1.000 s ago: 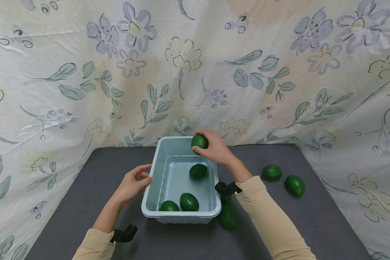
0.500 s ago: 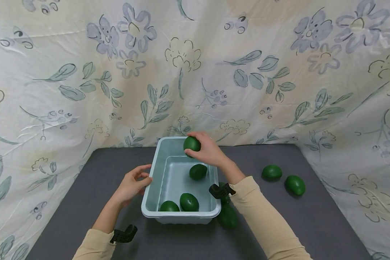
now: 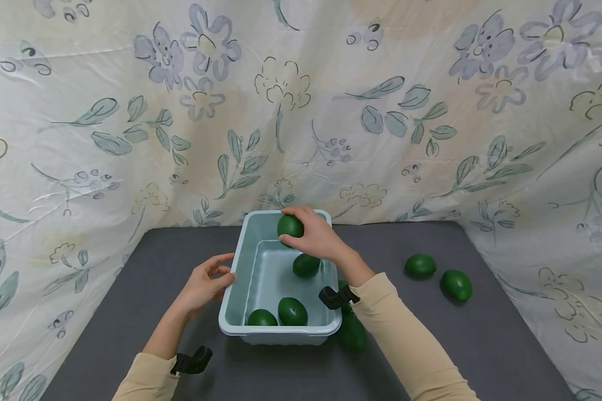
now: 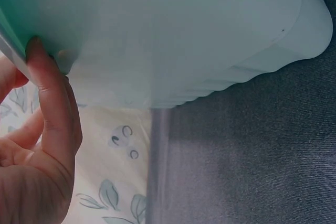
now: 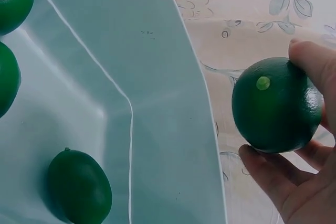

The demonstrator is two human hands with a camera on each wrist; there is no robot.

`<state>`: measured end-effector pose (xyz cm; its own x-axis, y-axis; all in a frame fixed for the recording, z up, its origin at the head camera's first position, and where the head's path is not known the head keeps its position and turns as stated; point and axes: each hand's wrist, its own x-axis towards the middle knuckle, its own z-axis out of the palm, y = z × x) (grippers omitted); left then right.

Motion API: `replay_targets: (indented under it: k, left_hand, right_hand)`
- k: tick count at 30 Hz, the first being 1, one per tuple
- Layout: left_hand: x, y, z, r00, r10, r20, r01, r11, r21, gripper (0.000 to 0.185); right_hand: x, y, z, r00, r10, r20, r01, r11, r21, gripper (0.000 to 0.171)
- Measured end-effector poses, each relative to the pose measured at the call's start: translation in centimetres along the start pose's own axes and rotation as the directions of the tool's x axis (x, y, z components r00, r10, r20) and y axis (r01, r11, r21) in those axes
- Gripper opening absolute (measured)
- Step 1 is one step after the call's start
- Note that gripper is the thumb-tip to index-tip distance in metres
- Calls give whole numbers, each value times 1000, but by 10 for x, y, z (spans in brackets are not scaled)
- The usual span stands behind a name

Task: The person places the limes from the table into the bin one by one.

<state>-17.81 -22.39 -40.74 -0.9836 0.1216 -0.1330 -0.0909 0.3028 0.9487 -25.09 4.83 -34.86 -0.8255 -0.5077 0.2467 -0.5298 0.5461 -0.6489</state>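
A pale blue-green plastic bin sits on the dark table. My right hand grips a dark green avocado over the bin's far end. In the right wrist view the held avocado shows a light green stem spot, with thumb and fingers around it. Inside the bin lie three more avocados: one toward the right wall, and two near the front, a whole one and one partly hidden by the rim. My left hand pinches the left rim; its fingers press the wall in the left wrist view.
Against the bin's right side lies a longer avocado, another partly hidden behind it by the right wrist strap. Farther right on the table are two avocados, one behind the other. Floral cloth hangs behind.
My right hand has moved left with its avocado, from the bin's far right corner to over the far end, and slightly lower. The left hand and bin stay put.
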Motion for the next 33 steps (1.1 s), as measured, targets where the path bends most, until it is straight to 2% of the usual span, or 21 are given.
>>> replay_targets:
  k: [10, 18, 24, 29, 33]
  left_hand:
    - [1, 0, 1, 1000, -4, -4, 4, 1000, 12, 52]
    - [1, 0, 1, 1000, -9, -8, 9, 1000, 16, 51]
    - [1, 0, 0, 1000, -3, -5, 3, 1000, 22, 51]
    - [1, 0, 0, 1000, 0, -3, 1, 1000, 23, 51]
    - [1, 0, 1, 1000, 0, -2, 0, 1000, 18, 50]
  right_hand:
    - [-3, 7, -5, 1000, -17, 14, 18, 1000, -19, 59]
    - [-16, 8, -16, 999, -8, -39, 7, 1000, -28, 57]
    - [-28, 13, -23, 996, -42, -80, 40, 999, -23, 56]
    - [-38, 20, -26, 991, -73, -110, 76, 997, 20, 53]
    - [-47, 29, -26, 989, -72, -131, 75, 997, 15, 52]
